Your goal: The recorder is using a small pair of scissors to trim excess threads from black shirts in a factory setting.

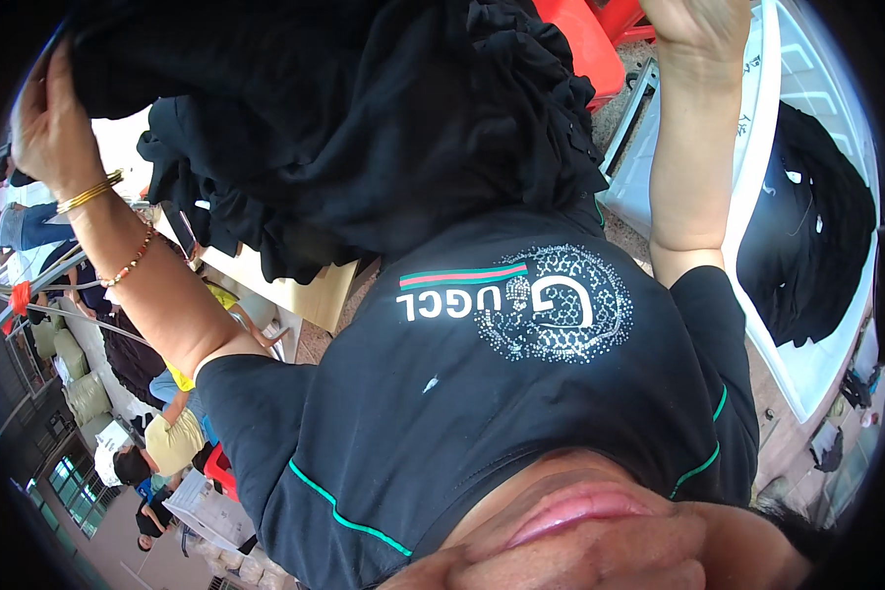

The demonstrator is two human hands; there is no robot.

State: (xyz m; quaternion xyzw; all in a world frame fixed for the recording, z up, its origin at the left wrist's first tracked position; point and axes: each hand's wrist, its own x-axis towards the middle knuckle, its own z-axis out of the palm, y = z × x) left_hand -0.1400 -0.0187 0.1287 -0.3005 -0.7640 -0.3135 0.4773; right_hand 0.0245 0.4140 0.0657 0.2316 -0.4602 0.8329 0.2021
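Note:
A heap of black cloth [364,128], which looks like knit garments, fills the upper middle in front of my chest. My left hand [54,133] is raised at the upper left with its fingers closed at the cloth's edge. The fingertips run into the dark rim of the picture. My right hand [703,25] is at the top right, beyond the heap's right side. Its fingers are cut off by the upper edge, so whatever they hold is out of sight.
To my right stands a white plastic tub [752,197] with black garments [806,231] inside. A red plastic stool [585,49] is beyond the heap. Left of me are a pale wooden tabletop [285,285], a metal rail with red ties [20,295], and several people farther off.

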